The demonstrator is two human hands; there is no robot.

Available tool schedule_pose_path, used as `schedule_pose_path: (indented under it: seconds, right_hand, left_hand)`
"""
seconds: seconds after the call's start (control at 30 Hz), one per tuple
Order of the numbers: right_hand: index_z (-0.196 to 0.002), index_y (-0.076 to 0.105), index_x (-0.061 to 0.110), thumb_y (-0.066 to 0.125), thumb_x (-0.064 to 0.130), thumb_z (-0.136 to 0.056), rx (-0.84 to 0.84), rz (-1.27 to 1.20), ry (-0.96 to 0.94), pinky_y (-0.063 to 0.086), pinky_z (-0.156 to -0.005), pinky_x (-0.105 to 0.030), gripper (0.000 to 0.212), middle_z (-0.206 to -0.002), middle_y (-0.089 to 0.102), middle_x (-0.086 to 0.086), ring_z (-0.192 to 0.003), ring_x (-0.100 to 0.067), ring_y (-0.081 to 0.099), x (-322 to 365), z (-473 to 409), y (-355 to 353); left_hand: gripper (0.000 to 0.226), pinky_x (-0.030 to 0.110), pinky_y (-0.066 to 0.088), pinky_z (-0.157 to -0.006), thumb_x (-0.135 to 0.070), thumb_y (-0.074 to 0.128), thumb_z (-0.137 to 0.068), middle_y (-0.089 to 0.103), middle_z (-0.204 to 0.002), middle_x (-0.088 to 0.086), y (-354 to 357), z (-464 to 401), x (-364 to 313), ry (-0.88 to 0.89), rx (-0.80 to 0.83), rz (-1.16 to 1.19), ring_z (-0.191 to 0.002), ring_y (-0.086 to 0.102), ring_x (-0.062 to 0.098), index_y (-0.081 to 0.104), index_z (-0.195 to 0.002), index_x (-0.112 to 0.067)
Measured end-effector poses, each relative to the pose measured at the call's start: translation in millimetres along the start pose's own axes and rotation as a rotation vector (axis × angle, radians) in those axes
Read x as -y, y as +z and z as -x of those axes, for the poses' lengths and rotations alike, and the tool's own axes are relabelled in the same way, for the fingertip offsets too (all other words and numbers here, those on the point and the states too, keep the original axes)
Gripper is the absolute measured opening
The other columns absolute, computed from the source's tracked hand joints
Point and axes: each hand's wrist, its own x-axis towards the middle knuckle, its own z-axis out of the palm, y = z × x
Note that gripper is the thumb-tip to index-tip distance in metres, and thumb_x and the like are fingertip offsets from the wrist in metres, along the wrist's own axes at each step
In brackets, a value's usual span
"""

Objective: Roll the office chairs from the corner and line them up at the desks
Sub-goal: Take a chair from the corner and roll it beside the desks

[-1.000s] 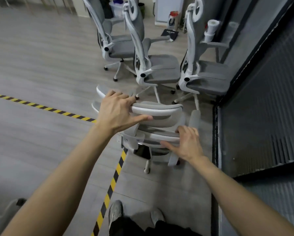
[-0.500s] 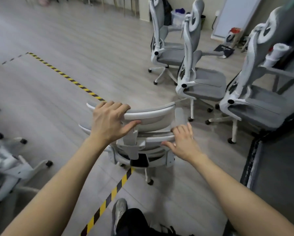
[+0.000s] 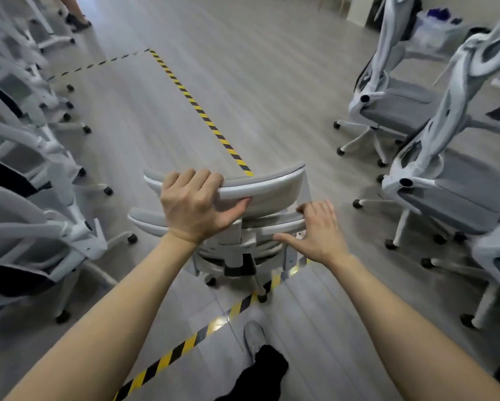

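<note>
A grey and white office chair (image 3: 272,189) stands right in front of me, seen from behind and above. My left hand (image 3: 195,205) grips the top edge of its headrest, fingers over the front and thumb under the rim. My right hand (image 3: 319,231) holds the right end of the backrest's upper edge, fingers over the top and thumb spread below. The chair's castors (image 3: 262,298) sit on the yellow-black floor tape.
Three more grey chairs (image 3: 434,180) stand at the right. A row of similar chairs (image 3: 40,227) lines the left edge. Yellow-black tape (image 3: 196,105) runs across the grey floor. A person's feet (image 3: 78,20) show at the top left. My shoe (image 3: 254,337) is below.
I have turned to the left with the chair. The corner chairs slid to the right of view and the row of chairs on the left came into sight. Both hands kept their hold.
</note>
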Motion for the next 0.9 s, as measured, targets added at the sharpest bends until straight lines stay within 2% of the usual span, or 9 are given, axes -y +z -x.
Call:
schedule_pose_path:
  seconds: [0.17, 0.37, 0.5, 0.67, 0.9]
  right_hand:
    - [-0.124, 0.060, 0.016, 0.044, 0.109, -0.073, 0.104, -0.003, -0.099, 0.017, -0.134, -0.053, 0.107, -0.114, 0.053, 0.004, -0.126, -0.024, 0.052, 12.4, -97.3, 14.6]
    - [-0.120, 0.061, 0.016, 0.048, 0.106, -0.074, 0.102, 0.012, -0.204, 0.026, -0.129, -0.052, 0.102, -0.109, 0.053, 0.005, -0.118, -0.024, 0.052, 42.2, -203.3, 48.0]
    - [-0.109, 0.063, 0.019, 0.049, 0.107, -0.072, 0.077, 0.037, -0.264, 0.041, -0.110, -0.044, 0.096, -0.103, 0.059, 0.002, -0.108, -0.025, 0.055, 66.7, -277.1, 70.3]
    - [-0.109, 0.068, 0.022, 0.041, 0.112, -0.069, 0.086, -0.010, -0.350, 0.043, -0.106, -0.042, 0.102, -0.101, 0.056, 0.006, -0.105, -0.022, 0.055, 91.8, -380.9, 105.4]
    - [-0.099, 0.071, 0.019, 0.058, 0.104, -0.071, -0.034, -0.152, -0.464, 0.045, -0.103, -0.044, 0.090, -0.094, 0.063, 0.006, -0.101, -0.022, 0.058, 131.0, -549.2, 166.1]
  left_hand:
    - [0.057, 0.045, 0.041, -0.062, -0.070, 0.076, -0.088, 0.057, -0.069, 0.004, 42.3, -26.9, 47.3, -0.059, -0.012, -0.077, -0.064, 0.055, 0.033, 0.062, -0.074, -0.017]
    - [0.059, 0.045, 0.040, -0.067, -0.073, 0.072, -0.089, 0.056, -0.072, 0.003, 86.9, -60.0, 116.8, -0.129, 0.042, -0.136, -0.068, 0.054, 0.032, 0.058, -0.075, -0.018]
    - [0.061, 0.045, 0.041, -0.071, -0.076, 0.069, -0.089, 0.057, -0.074, 0.003, 117.7, -86.4, 169.0, -0.165, 0.083, -0.169, -0.071, 0.055, 0.031, 0.058, -0.076, -0.017]
    - [0.062, 0.046, 0.043, -0.072, -0.078, 0.067, -0.088, 0.058, -0.076, 0.004, 171.3, -122.9, 239.2, -0.219, 0.116, -0.225, -0.073, 0.052, 0.030, 0.060, -0.079, -0.017]
    - [0.062, 0.047, 0.042, -0.077, -0.078, 0.070, -0.087, 0.055, -0.081, 0.004, 264.4, -185.6, 350.6, -0.301, 0.151, -0.321, -0.077, 0.050, 0.030, 0.056, -0.084, -0.017]
